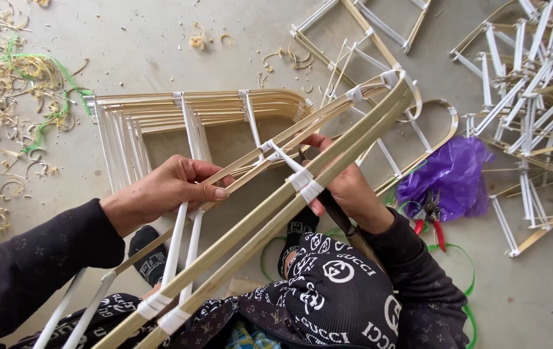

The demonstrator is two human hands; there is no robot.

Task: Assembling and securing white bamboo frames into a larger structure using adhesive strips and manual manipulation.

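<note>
A bamboo frame [354, 136] of long curved strips, bound with white tape and white crossbars, slants across my lap from lower left to upper right. My left hand [166, 190] grips one of its thinner strips near the middle, thumb on top. My right hand [347, 187] is behind the thick front strips, fingers curled around a dark-handled tool [344, 226] and pressed against a white tape binding [305, 184]. The tool's tip is hidden by the strips.
A stack of similar bamboo frames [160, 116] lies flat on the concrete floor ahead. More frames [529, 97] are piled at the right. Red-handled cutters [430, 216] lie by a purple plastic bag [451, 174]. Bamboo shavings and green strapping [24, 90] litter the left.
</note>
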